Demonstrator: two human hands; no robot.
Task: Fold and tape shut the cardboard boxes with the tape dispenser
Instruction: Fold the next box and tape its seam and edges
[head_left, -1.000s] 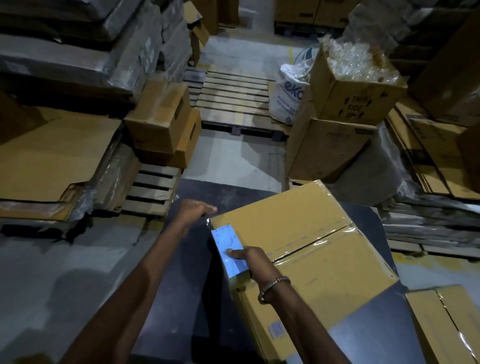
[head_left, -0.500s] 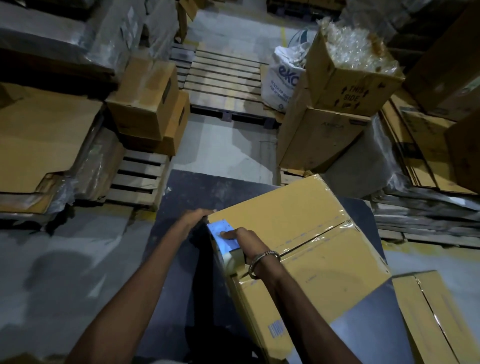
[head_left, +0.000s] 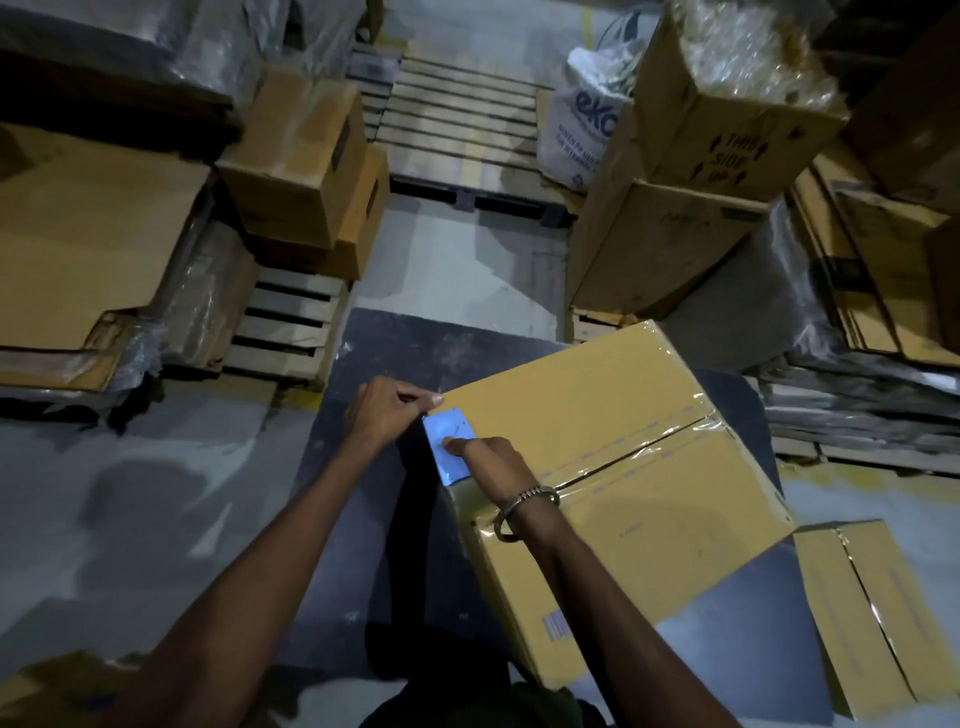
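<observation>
A closed yellow-brown cardboard box (head_left: 613, 467) lies on a dark table (head_left: 395, 519), with shiny clear tape along its middle seam. My right hand (head_left: 493, 460), a metal bracelet on its wrist, grips the blue tape dispenser (head_left: 447, 441) at the box's left edge, near the far corner. My left hand (head_left: 387, 410) sits at that far left corner, its fingers curled against the box's edge beside the dispenser. What its fingertips hold is hidden.
A second taped box (head_left: 872, 613) lies at the lower right. Stacked cartons (head_left: 670, 218) with plastic on top stand behind the table, two boxes (head_left: 306, 176) and flat cardboard sheets (head_left: 88, 234) lie on pallets to the left, and an empty wooden pallet (head_left: 462, 124) sits ahead.
My right hand has slid the blue dispenser along the box's left edge toward the far corner. My left hand stayed at that corner and its fingers have curled.
</observation>
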